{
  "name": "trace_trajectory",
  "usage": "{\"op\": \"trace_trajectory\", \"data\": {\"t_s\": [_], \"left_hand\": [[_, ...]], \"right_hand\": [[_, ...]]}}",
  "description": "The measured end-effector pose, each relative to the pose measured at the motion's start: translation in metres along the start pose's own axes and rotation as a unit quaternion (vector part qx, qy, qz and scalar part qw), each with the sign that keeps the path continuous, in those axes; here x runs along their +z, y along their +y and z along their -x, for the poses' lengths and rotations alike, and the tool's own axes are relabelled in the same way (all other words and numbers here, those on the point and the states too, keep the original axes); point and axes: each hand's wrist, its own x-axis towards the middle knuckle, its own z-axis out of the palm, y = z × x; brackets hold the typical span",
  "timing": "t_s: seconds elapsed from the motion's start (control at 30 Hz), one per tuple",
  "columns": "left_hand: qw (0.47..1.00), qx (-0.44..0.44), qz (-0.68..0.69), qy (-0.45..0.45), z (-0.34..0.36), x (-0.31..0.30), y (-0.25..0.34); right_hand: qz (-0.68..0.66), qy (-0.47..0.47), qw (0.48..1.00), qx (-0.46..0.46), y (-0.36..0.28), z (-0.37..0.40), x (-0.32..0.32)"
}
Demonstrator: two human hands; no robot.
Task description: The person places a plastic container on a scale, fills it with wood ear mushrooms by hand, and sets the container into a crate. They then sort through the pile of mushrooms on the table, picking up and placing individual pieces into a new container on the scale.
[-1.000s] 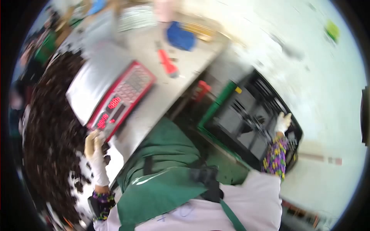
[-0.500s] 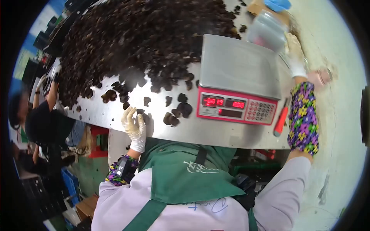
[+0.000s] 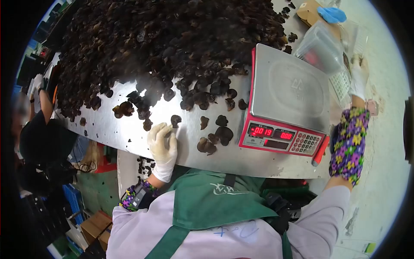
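Note:
My left hand [image 3: 163,149], in a white glove, rests on the metal table near its front edge. Its fingers are loosely bent and apart, with nothing in them, just below a small dark wood ear mushroom [image 3: 176,121]. At the far right my right hand [image 3: 359,77], also gloved, has its fingers closed on the lower edge of a clear plastic container [image 3: 360,42]. Left of that hand stand stacked clear plastic tubs [image 3: 321,47] and a sheet of labels [image 3: 340,86]. The weighing scale [image 3: 291,86] between my hands has a bare pan and lit red digits.
A large heap of wood ear mushrooms [image 3: 164,39] covers the back of the table [image 3: 125,134]. An orange-handled cutter [image 3: 320,152] lies beside the scale. A blue plastic item [image 3: 332,15] sits on brown cardboard [image 3: 308,13]. Another person [image 3: 43,125] works at the left.
My right hand has moved outward to the right and now grips a clear container. The label sheet has come into view. The whole view has shifted; my left hand stays near the table edge.

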Motion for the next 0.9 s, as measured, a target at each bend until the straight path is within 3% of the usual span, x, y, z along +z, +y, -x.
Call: {"op": "trace_trajectory", "data": {"t_s": [0.03,0.1,0.17,0.23,0.37,0.43,0.47,0.57,0.6,0.7,0.77,0.9], "left_hand": [[0.998,-0.012,0.068,-0.008,-0.011,0.003,0.003],[0.997,0.048,0.051,-0.039,-0.058,0.005,0.026],[0.986,0.136,0.047,-0.088,-0.110,0.017,0.047],[0.969,0.200,0.006,-0.144,-0.148,0.044,0.063],[0.934,0.303,-0.007,-0.189,-0.167,0.120,0.059],[0.916,0.310,-0.076,-0.244,-0.156,0.114,0.071],[0.925,0.322,-0.090,-0.179,-0.140,0.116,0.070],[0.933,0.308,-0.050,-0.181,-0.090,0.075,0.063],[0.938,0.298,-0.028,-0.174,-0.077,0.059,0.061],[0.949,0.269,0.017,-0.164,-0.061,0.027,0.048],[0.958,0.208,0.104,-0.170,-0.066,0.019,0.031],[0.983,0.177,0.010,-0.049,-0.120,0.030,0.027]], "right_hand": [[-0.156,0.036,0.987,-0.033,-0.022,0.018,-0.013],[-0.119,-0.068,0.989,-0.057,-0.065,0.068,-0.039],[-0.059,-0.054,0.972,-0.219,-0.104,0.134,-0.047],[0.081,-0.049,0.934,-0.345,-0.105,0.183,-0.047],[0.170,-0.142,0.932,-0.288,-0.140,0.271,-0.055],[0.138,-0.106,0.939,-0.296,-0.154,0.303,-0.063],[0.106,-0.072,0.945,-0.302,-0.159,0.320,-0.067],[-0.041,-0.124,0.927,-0.351,-0.167,0.377,-0.057],[-0.092,-0.248,0.911,-0.317,-0.175,0.390,-0.054],[-0.171,-0.332,0.882,-0.288,-0.202,0.417,-0.018],[-0.177,-0.323,0.889,-0.274,-0.209,0.430,0.007],[-0.099,-0.279,0.922,-0.250,-0.229,0.425,0.045]]}}
